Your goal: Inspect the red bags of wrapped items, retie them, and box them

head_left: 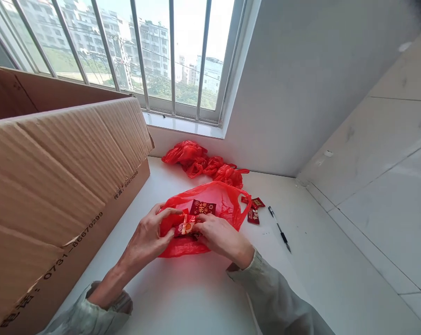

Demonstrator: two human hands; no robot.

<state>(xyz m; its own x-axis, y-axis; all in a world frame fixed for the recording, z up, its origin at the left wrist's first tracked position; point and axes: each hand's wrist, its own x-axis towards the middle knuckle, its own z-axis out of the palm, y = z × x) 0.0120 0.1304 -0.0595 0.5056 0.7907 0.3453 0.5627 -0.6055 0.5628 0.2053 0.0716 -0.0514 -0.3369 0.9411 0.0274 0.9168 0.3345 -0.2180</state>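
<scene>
On the white table lies a thin red plastic bag [224, 197], its mouth spread wide. Inside it, my left hand [147, 235] curls thumb and index finger around the left end of a small red and gold wrapped packet [186, 225]. The fingers of my right hand [222, 235] close on the right end of the same packet; their tips are partly hidden. Just behind, a dark red packet [202, 207] with gold lettering rests in the bag. Both of my hands are within the bag's opening, close together.
A large cardboard box [67, 172] stands open at the left. Crumpled red plastic bags [203, 163] lie along the wall below the barred window [161, 60]. To the right are several small dark red packets [253, 215] and a black-gripped pen [279, 229].
</scene>
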